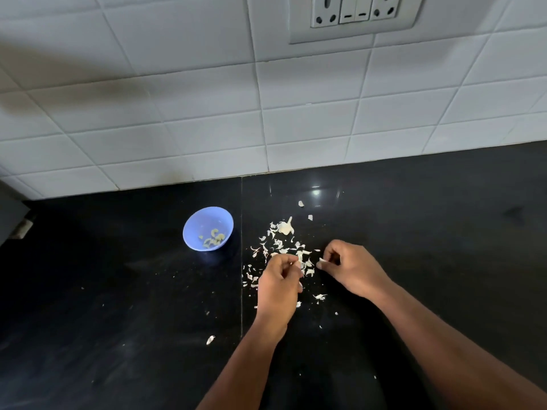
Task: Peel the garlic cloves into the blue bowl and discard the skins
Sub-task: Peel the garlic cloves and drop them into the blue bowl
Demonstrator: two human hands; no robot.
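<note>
On a black counter (118,291), the left hand (278,282) and right hand (352,267) each pinch a small pale garlic piece with curled fingers above scattered garlic skins (284,247). The blue bowl (208,228), holding peeled cloves (213,236), sits to the left, slightly farther back. No writing is readable anywhere.

One blue bowl (208,228), at 9 o'clock from the hands, holding several peeled cloves (213,237), too small to count exactly. One garlic head remnant (286,227) at 12 o'clock. Skin scraps (281,253): dozens, scattered, uncounted. Two hands: left hand (279,281), right hand (350,266). One black counter (118,291). One wall socket plate (359,16), two outlets, two switches.
</note>
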